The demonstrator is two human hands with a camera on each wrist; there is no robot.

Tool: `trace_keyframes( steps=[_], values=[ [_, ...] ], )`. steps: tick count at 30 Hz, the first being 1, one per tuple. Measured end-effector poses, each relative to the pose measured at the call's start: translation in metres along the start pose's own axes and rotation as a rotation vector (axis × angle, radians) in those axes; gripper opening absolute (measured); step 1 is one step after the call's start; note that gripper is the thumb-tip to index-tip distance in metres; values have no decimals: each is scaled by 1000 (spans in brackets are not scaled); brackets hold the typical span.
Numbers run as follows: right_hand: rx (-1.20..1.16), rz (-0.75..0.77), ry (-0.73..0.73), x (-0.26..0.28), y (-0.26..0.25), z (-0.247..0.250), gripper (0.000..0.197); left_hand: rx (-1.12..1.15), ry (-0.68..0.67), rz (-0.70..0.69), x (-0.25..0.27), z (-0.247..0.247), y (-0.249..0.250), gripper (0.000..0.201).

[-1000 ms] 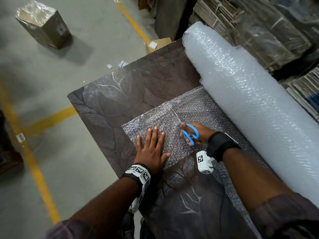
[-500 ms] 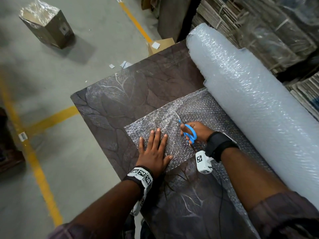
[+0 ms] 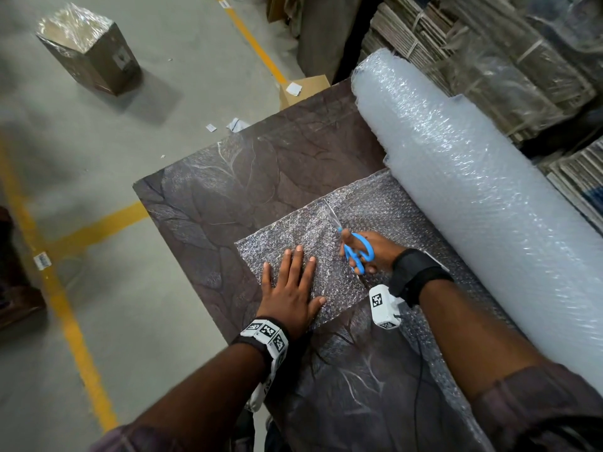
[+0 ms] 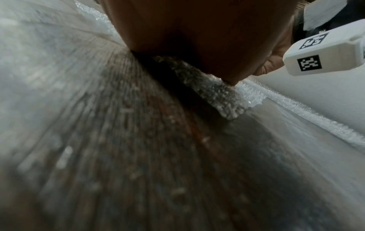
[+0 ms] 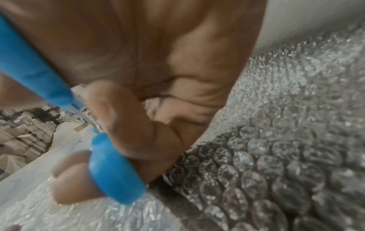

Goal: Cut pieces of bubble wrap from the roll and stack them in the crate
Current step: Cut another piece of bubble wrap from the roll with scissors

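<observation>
Fingers (image 3: 301, 259) of left hand (image 3: 291, 291) flat on bubble wrap sheet (image 3: 293, 236); right hand (image 3: 375, 252) gripping blue scissors (image 3: 357, 251), cutting beside roll (image 3: 473, 190).

1. No word, brand or number can be read anywhere.
2. Black-and-white square code markers (image 3: 377, 299) stand on the white wrist cameras.
3. A white floor label (image 3: 42, 260), left of the table (image 3: 261, 177), is too small to read.

your right hand (image 3: 375, 252) has pushed the blue scissors (image 3: 354, 247) further along the cut, their blades now nearer the far edge of the bubble wrap sheet (image 3: 303, 236), so the slit behind them is longer than a second ago.
</observation>
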State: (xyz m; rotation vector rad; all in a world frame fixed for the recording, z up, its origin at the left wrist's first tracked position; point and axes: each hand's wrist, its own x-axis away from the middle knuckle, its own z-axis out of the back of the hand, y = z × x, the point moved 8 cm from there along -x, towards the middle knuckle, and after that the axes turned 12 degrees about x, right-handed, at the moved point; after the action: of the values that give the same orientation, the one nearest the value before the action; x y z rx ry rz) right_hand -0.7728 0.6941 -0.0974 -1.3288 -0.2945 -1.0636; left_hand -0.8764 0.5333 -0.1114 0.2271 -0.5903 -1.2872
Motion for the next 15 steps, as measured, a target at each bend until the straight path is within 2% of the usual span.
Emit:
trace_keyframes(
  steps=[15],
  values=[
    [32, 12, -43, -6, -14, 5, 99, 10, 2, -6, 1, 1, 0, 79]
  ],
)
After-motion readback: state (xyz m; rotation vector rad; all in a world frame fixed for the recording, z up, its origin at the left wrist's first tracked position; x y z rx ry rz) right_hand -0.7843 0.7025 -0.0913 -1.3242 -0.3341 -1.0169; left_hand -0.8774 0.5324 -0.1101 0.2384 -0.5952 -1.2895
